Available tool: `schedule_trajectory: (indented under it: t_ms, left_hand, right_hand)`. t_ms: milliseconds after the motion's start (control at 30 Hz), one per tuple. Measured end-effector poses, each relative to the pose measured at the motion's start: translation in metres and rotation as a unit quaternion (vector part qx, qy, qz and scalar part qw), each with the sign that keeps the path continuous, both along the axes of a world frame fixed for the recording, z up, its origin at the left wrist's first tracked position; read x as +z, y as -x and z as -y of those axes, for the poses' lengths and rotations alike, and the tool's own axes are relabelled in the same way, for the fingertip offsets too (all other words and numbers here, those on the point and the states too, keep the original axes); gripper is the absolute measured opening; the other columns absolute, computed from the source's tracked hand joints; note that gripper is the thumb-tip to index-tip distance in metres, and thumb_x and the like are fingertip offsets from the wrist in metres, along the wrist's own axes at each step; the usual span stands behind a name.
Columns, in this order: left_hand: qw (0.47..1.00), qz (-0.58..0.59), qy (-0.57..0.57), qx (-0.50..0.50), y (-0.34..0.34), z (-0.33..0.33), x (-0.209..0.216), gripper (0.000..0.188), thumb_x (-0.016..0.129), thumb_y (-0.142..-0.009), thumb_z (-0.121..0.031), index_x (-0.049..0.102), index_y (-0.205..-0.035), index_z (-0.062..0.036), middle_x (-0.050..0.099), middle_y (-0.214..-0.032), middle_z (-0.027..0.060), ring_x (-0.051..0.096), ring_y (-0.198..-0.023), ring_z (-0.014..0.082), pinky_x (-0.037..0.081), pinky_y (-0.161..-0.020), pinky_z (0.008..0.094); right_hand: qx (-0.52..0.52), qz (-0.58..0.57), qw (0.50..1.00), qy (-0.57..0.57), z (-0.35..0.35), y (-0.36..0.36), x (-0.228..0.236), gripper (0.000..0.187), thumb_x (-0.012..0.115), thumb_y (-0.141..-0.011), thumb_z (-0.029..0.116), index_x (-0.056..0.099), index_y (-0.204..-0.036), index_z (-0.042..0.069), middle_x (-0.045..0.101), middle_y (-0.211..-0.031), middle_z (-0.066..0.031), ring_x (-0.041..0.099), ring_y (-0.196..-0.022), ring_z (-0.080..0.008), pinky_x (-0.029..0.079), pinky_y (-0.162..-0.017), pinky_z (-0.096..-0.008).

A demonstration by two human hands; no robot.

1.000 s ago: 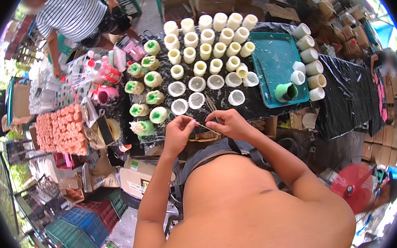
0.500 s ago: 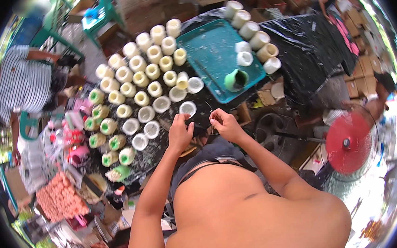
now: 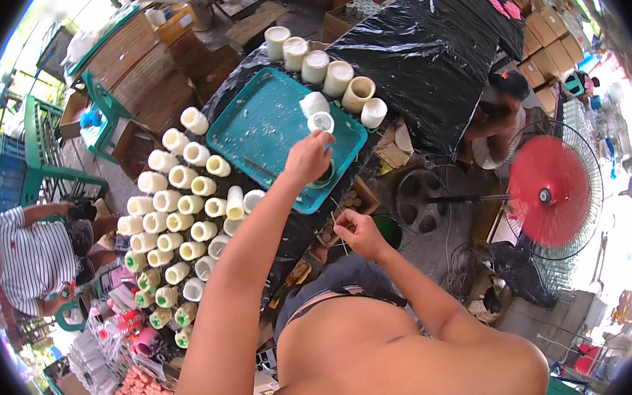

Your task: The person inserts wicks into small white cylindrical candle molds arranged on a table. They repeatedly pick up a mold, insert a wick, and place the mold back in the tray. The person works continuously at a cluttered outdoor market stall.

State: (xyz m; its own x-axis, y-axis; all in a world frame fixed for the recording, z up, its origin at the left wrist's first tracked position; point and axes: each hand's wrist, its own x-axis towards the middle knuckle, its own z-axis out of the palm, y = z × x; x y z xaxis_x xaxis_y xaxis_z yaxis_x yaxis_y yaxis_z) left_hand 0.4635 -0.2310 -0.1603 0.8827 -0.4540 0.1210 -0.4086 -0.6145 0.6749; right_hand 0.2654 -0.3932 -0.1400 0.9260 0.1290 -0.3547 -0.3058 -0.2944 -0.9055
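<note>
My left hand (image 3: 308, 158) reaches over the teal tray (image 3: 251, 128), its fingers closed at the near rim of a small white cup (image 3: 320, 123). A second white cup (image 3: 314, 104) stands right behind it. Partly hidden under my left hand is a green vessel (image 3: 323, 176) on the tray. My right hand (image 3: 364, 235) stays near my lap, thumb and fingers pinching a thin pale strand (image 3: 338, 229). To the left of my left forearm, rows of cream hollow cylinders (image 3: 179, 221) cover the black-covered table.
Larger cream cylinders (image 3: 315, 67) line the tray's far right side. Black plastic sheeting (image 3: 409, 64) covers a surface beyond. A red fan (image 3: 546, 196) stands at right, beside a dark round metal piece (image 3: 419, 203). A person in a striped shirt (image 3: 34, 249) sits at left.
My left hand has moved from beside my right hand out over the tray to the white cup. My right hand still pinches the strand. The view has turned toward the right.
</note>
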Motion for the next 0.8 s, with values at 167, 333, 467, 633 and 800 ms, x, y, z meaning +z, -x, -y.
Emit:
schedule_trajectory:
  t_ms: [167, 333, 467, 633, 800]
  left_hand:
    - [0.978, -0.103, -0.181, -0.004, -0.071, 0.036, -0.039, 0.035, 0.071, -0.095, -0.030, 0.069, -0.122, -0.0079, 0.071, -0.128, 0.0150, 0.069, -0.115, 0.0393, 0.056, -0.097, 0.0504]
    - [0.956, -0.157, -0.249, 0.006, -0.093, 0.052, -0.052, 0.040, 0.075, -0.092, -0.031, 0.070, -0.122, -0.0048, 0.075, -0.122, 0.0185, 0.071, -0.115, 0.0378, 0.058, -0.095, 0.0489]
    - [0.960, -0.156, -0.229, 0.037, -0.099, 0.047, -0.054, 0.029, 0.071, -0.093, -0.023, 0.070, -0.114, -0.0022, 0.076, -0.115, 0.0205, 0.073, -0.111, 0.0383, 0.058, -0.090, 0.0498]
    - [0.991, -0.012, -0.063, 0.117, -0.081, 0.020, -0.025, 0.023, 0.064, -0.097, -0.018, 0.062, -0.105, 0.0026, 0.071, -0.108, 0.0244, 0.068, -0.105, 0.0421, 0.053, -0.090, 0.0545]
    - [0.959, 0.122, 0.023, 0.255, -0.003, -0.048, 0.043, 0.029, 0.064, -0.101, -0.021, 0.057, -0.111, 0.0053, 0.066, -0.110, 0.0237, 0.063, -0.099, 0.0398, 0.051, -0.092, 0.0504]
  right_hand:
    - [-0.047, -0.029, 0.994, -0.097, 0.021, -0.007, -0.002, 0.013, 0.073, -0.098, 0.013, 0.070, -0.097, 0.000, 0.071, -0.084, -0.0008, 0.061, -0.073, -0.0050, 0.051, -0.067, -0.0250]
    - [-0.120, -0.056, 0.972, -0.193, 0.029, -0.019, 0.003, 0.008, 0.071, -0.101, 0.008, 0.066, -0.101, 0.001, 0.072, -0.092, -0.0028, 0.067, -0.082, -0.0081, 0.055, -0.075, -0.0265]
    - [-0.139, -0.046, 0.964, -0.221, 0.033, -0.031, 0.012, 0.007, 0.068, -0.102, 0.008, 0.064, -0.102, 0.003, 0.069, -0.089, -0.0021, 0.066, -0.081, -0.0081, 0.054, -0.075, -0.0253]
    - [-0.111, -0.049, 0.956, -0.269, 0.031, -0.050, 0.021, 0.003, 0.060, -0.105, 0.006, 0.060, -0.105, 0.003, 0.063, -0.086, 0.0003, 0.061, -0.077, -0.0071, 0.049, -0.072, -0.0239]
    - [-0.090, -0.107, 0.931, -0.337, 0.012, -0.074, 0.035, 0.012, 0.052, -0.110, 0.017, 0.060, -0.108, 0.008, 0.045, -0.077, 0.0085, 0.040, -0.066, -0.0010, 0.032, -0.059, -0.0211]
